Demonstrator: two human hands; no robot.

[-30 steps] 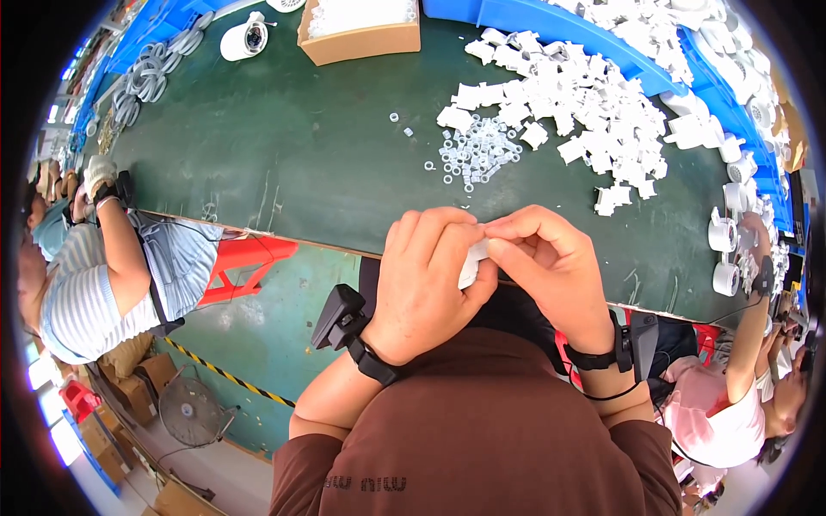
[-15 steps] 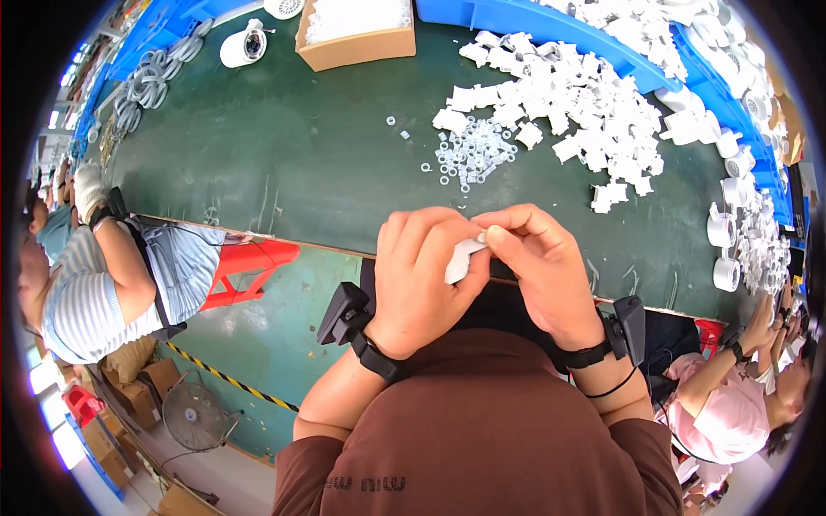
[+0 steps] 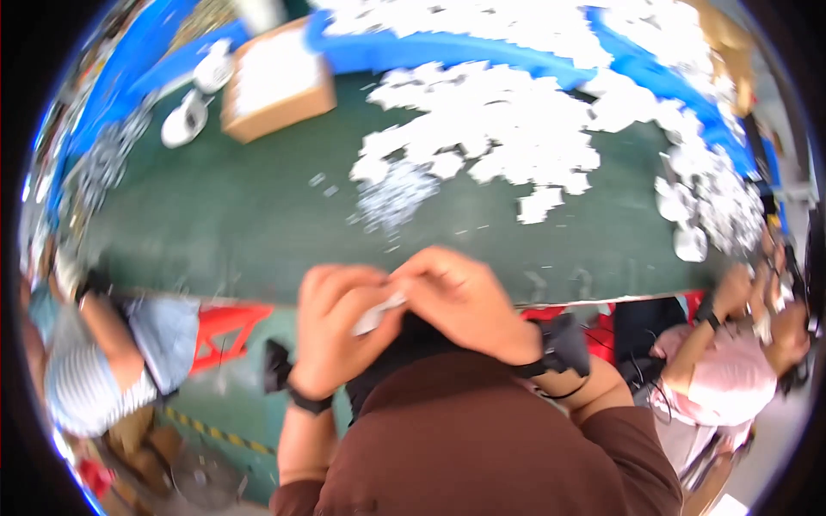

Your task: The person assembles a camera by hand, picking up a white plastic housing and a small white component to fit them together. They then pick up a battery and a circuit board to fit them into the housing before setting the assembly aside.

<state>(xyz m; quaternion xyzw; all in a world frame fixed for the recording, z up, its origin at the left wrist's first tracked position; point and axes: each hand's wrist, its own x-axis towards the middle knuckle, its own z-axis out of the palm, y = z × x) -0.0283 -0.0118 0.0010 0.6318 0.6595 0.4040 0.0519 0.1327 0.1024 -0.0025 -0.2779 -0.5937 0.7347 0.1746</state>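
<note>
My left hand (image 3: 337, 331) and my right hand (image 3: 465, 301) are pressed together just in front of the near edge of a green table (image 3: 241, 215). Between their fingers sits a small white plastic part (image 3: 376, 312), held from both sides and mostly hidden. The picture is blurred by motion. A pile of small silvery rings (image 3: 391, 193) lies on the table beyond my hands, and a big heap of white plastic parts (image 3: 508, 138) spreads behind it.
A cardboard box (image 3: 275, 82) of white pieces stands at the back left, with white round parts (image 3: 185, 120) beside it. Blue bins (image 3: 482, 52) line the far side. One person in a striped shirt (image 3: 95, 378) sits at left, another in pink (image 3: 723, 378) at right.
The view has swung, so the table has slid down and right and everything is blurred. My hands stay clasped on the white part, now lower and farther left in the picture.
</note>
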